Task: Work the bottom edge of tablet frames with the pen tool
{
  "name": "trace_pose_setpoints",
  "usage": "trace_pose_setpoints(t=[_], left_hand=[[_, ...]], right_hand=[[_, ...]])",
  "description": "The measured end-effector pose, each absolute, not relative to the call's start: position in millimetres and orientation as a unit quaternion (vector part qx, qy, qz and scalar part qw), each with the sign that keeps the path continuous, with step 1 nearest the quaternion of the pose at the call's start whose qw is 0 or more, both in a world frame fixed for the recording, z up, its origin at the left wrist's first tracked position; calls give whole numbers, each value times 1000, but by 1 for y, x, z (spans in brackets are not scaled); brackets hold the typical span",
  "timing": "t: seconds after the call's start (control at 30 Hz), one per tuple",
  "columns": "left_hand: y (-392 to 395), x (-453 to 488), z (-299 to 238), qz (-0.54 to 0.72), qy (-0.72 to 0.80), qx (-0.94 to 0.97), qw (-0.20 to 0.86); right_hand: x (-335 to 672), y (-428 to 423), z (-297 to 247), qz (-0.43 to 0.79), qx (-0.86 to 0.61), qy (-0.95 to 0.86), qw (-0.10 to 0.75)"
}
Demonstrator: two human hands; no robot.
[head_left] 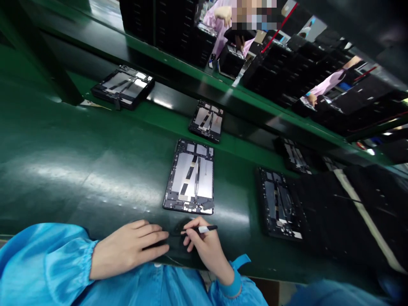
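My left hand [127, 248] lies flat on the green bench near its front edge, fingers stretched out over a small dark part [159, 243] that I cannot make out. My right hand [204, 244] is beside it, fingers pinched on a black and white pen [204, 229] held level, tip pointing left. Just beyond both hands lies an open tablet chassis [190, 177] with silver shielding and black strips, its back facing up. Both sleeves are shiny blue.
More open tablet chassis lie on the green bench [79, 170]: one at the far left [123, 86], one in the middle [207, 121], two at the right [280, 204]. Black trays stand stacked behind [178, 25]. People in pink sleeves work across the line [223, 21].
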State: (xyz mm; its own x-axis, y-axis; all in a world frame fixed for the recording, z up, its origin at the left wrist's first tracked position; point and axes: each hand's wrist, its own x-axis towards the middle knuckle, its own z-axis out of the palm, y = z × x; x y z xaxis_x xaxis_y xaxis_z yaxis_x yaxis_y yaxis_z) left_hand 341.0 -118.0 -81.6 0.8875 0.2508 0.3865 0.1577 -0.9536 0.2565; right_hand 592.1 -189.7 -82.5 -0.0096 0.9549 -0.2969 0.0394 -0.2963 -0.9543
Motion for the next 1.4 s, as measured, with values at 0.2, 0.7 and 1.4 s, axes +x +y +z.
trace_pose_setpoints(t=[0.2,0.7,1.4], left_hand=[[-122,348,-86,185,77,975,93],[-120,353,-74,206,124,958,155],[-71,347,-84,228,192,951,77]], right_hand=[[588,-190,-70,476,-617,-549,302],[610,-149,-68,562,-560,-408,451],[599,-66,-56,660,-533,-450,280]])
